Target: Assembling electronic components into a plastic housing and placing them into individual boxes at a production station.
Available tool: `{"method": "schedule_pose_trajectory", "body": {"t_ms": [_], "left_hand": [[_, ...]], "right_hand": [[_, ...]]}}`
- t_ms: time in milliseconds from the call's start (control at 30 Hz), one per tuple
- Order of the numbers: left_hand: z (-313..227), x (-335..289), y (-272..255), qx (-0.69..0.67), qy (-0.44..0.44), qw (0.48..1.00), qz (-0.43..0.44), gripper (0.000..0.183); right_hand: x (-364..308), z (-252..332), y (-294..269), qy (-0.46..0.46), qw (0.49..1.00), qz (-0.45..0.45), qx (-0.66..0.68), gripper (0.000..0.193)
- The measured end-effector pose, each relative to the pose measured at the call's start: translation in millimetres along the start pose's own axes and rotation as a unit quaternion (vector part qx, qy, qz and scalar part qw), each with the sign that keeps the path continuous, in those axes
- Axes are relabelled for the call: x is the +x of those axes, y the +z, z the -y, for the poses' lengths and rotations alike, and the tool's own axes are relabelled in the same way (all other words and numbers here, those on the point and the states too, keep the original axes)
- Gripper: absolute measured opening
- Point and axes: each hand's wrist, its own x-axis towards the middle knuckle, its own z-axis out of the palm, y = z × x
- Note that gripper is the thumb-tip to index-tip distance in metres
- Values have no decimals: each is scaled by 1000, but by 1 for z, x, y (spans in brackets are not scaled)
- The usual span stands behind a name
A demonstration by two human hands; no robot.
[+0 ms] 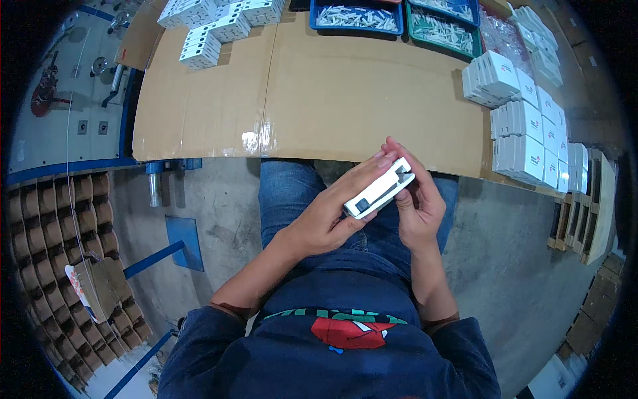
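Note:
Above my lap, just off the table's front edge, I hold a small white plastic case [377,191] between both hands. It is tilted, with a dark square spot at its lower left end and a notch with a dark gap at its upper right end. My left hand [327,214] is closed along its left side, fingers reaching over the top. From the right, my right hand [421,211] grips it, thumb against the near edge and fingers behind. The palms hide part of the case.
A cardboard-covered table [332,100] lies ahead. White block-shaped pieces [201,48] are stacked far left, and flat white cases [528,130] pile up right. Blue [356,30] and green [446,45] trays hold small white parts. A divided cardboard grid [40,233] stands lower left.

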Motion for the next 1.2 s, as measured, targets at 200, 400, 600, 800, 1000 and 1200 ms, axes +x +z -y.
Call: {"method": "schedule_pose_trajectory", "body": {"t_ms": [200, 400, 600, 800, 1000, 1200], "left_hand": [[-2, 0, 1, -23, 2, 1000, -2, 62], [4, -7, 3, 34, -55, 997, -34, 55], [9, -12, 12, -169, -125, 959, -191, 47], [9, -9, 17, -175, -128, 944, -249, 45], [17, -5, 16, -168, -151, 941, -252, 37], [39, -28, 17, 8, -183, 966, -184, 32]], "right_hand": [[1, 1, 0, -5, 1000, 2, -10, 54], [2, -5, 0, 58, 998, 13, 25, 52], [-5, -8, 5, 102, 987, -23, 123, 40], [-4, -1, 7, 98, 991, -14, 85, 38], [9, 17, 3, -17, 950, 18, -310, 66], [3, 4, 3, 20, 964, 132, -230, 42]]}}
